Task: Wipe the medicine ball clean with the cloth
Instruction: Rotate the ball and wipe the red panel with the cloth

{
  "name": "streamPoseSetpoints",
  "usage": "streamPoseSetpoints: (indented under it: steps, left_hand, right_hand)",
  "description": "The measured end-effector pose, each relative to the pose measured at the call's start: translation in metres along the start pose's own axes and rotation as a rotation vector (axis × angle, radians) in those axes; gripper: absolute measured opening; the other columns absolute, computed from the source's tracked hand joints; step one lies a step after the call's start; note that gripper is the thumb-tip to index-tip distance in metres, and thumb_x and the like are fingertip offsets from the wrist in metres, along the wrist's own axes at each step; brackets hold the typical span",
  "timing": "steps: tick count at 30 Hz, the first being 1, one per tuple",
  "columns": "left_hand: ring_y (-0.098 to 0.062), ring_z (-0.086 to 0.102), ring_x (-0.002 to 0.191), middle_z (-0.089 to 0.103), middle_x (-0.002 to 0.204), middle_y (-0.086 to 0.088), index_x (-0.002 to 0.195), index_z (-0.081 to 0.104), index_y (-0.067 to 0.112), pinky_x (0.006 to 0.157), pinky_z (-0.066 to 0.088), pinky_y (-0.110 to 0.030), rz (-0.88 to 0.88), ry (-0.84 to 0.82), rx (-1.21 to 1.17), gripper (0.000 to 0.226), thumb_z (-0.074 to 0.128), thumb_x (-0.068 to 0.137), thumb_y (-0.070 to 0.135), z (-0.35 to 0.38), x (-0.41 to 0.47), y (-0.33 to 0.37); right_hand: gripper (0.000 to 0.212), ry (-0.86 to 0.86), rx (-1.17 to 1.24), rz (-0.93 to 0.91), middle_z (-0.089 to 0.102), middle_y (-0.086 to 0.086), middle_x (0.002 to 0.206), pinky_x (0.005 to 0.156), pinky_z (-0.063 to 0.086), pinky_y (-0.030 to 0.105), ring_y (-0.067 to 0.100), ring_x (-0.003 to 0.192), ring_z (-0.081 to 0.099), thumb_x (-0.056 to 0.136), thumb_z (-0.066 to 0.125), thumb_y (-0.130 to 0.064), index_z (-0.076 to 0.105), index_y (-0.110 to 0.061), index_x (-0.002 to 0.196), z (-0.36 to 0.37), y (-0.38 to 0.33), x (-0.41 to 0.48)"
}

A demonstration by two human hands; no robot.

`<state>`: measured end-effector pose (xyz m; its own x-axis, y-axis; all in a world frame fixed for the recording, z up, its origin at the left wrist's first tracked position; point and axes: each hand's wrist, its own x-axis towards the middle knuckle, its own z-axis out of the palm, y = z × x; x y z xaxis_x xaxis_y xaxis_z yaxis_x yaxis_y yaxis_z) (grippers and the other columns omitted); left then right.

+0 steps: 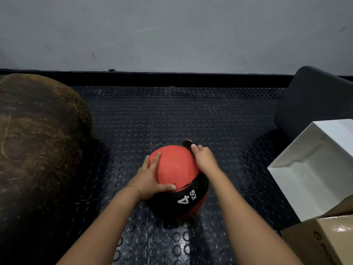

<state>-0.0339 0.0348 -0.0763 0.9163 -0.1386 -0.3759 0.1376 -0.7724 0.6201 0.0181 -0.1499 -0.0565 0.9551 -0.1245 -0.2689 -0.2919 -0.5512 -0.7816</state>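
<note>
A red and black medicine ball (175,169) marked "4 KG" sits on the studded black rubber floor mat (191,111). My left hand (150,176) lies spread against the ball's left side, thumb across its front. My right hand (203,157) presses a dark cloth (188,144) against the ball's upper right; only a dark edge of the cloth shows past my fingers. Whether the fingers curl round the cloth is hard to tell.
A large worn brown leather ball (36,142) fills the left side. A dark grey padded block (313,100) stands at the right, with a white box (317,169) and a cardboard box (321,241) in front of it. A grey wall (172,31) closes the back.
</note>
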Motion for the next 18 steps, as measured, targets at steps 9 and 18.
streamPoseSetpoints:
  steps: [9,18]
  left_hand:
    - [-0.024,-0.006,0.147,-0.020,0.156,-0.013,0.147,-0.019,0.026,0.120,0.008,-0.033,-0.066,-0.174,0.100,0.128,0.077,0.066,0.050,-0.036,-0.012,-0.010]
    - [-0.038,-0.006,0.145,-0.021,0.157,-0.006,0.146,-0.021,0.026,0.118,0.014,-0.049,-0.093,-0.075,0.244,0.131,0.076,0.063,0.057,-0.012,-0.018,0.010]
  right_hand:
    - [0.033,-0.007,0.079,0.035,0.057,0.004,0.086,0.073,0.038,0.031,0.022,0.084,0.053,0.097,0.033,-0.039,0.053,-0.015,0.084,0.014,0.016,-0.020]
    - [0.041,0.024,-0.270,-0.364,0.034,-0.009,0.147,0.109,0.031,0.033,0.012,0.137,0.029,0.097,0.034,-0.038,0.054,-0.015,0.124,0.026,0.008,-0.096]
